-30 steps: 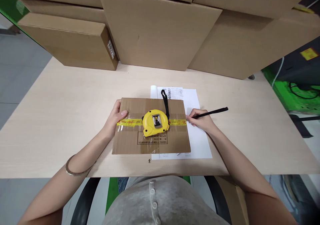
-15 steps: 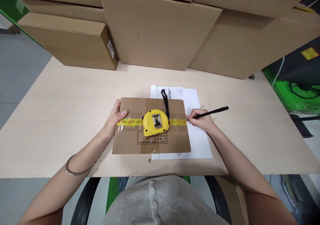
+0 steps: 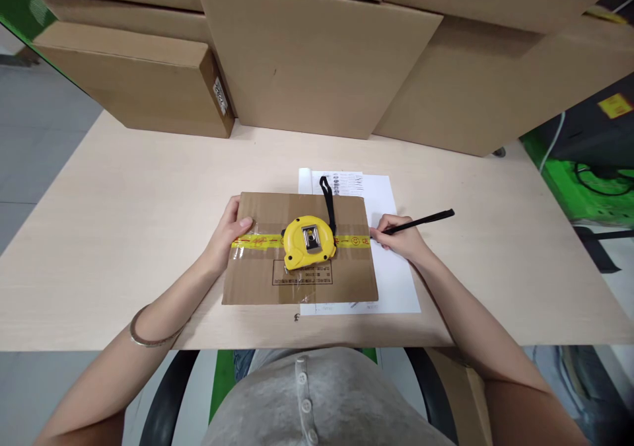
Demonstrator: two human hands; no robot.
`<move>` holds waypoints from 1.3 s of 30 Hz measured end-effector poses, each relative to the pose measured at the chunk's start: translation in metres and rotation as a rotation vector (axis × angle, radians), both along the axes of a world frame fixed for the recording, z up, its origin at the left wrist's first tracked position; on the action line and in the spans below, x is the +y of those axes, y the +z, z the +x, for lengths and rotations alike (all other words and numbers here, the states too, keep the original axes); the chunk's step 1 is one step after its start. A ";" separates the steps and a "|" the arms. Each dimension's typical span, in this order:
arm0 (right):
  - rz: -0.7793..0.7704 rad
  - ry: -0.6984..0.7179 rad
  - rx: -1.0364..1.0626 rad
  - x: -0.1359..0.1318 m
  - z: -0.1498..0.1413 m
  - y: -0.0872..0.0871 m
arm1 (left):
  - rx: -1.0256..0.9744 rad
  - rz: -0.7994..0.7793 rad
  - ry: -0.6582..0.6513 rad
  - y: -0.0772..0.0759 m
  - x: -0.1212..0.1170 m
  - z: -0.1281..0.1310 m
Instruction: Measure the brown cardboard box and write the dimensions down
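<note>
My left hand (image 3: 230,230) grips the left edge of a flat cardboard box (image 3: 262,281), thumb on its top face and fingers mostly hidden behind. Yellow printed tape runs across the box. On top lies a yellow tape measure (image 3: 297,244) with a black wrist strap (image 3: 327,201). A black pen (image 3: 426,221) is pinched in my right hand (image 3: 399,236), its tip end close to the right edge of the box. Under the box, sheets of white paper (image 3: 393,281) stick out at the back, right and front; the back one carries print and small marks.
Large cardboard boxes (image 3: 317,56) stand along the back of the light wooden table (image 3: 123,234). A smaller carton (image 3: 133,89) with a label sits at back left. Off the right side, a dark device (image 3: 584,129) and cables rest on a green surface.
Almost nothing differs. The whole view has shifted very slightly, and the pen's far end has tipped a touch up and to the right.
</note>
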State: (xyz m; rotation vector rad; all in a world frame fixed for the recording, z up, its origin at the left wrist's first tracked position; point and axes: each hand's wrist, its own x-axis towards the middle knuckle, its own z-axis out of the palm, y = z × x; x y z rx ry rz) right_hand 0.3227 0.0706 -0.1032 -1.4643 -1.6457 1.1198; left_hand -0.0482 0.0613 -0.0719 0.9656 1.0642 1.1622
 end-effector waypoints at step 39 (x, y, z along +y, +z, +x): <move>0.000 -0.085 -0.053 0.002 0.001 -0.003 | 0.001 0.003 -0.012 0.003 -0.001 0.001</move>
